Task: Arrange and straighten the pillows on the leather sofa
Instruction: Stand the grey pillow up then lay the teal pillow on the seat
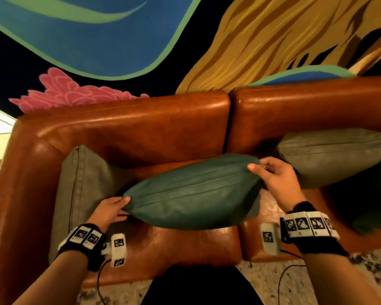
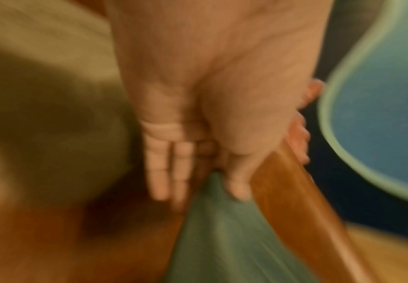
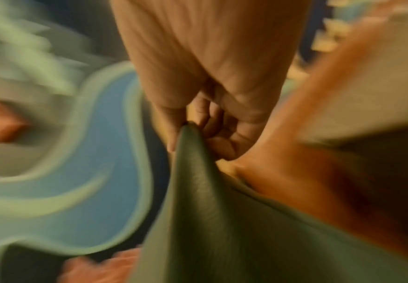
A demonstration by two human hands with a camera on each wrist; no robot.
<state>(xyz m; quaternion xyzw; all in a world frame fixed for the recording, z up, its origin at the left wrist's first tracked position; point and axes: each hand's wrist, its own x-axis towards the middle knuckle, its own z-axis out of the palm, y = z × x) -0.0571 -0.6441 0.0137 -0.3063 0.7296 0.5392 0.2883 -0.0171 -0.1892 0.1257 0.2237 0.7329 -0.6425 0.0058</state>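
A dark green leather pillow (image 1: pixel 194 192) hangs edge-up over the brown leather sofa (image 1: pixel 141 126), held at both ends. My left hand (image 1: pixel 113 209) pinches its left corner; in the left wrist view the thumb and fingers of that hand (image 2: pixel 212 172) close on the green pillow (image 2: pixel 222 239). My right hand (image 1: pixel 271 175) pinches the right corner, and the right wrist view shows this hand (image 3: pixel 198 134) with the green pillow (image 3: pixel 210 220) tip between thumb and fingers. Both wrist views are blurred.
A grey-olive pillow (image 1: pixel 84 183) leans in the sofa's left corner against the armrest. Another grey pillow (image 1: pixel 335 155) stands at the right against the backrest, with a darker pillow (image 1: pixel 374 194) below it. A painted wall (image 1: pixel 97 40) rises behind; speckled floor (image 1: pixel 262 280) lies in front.
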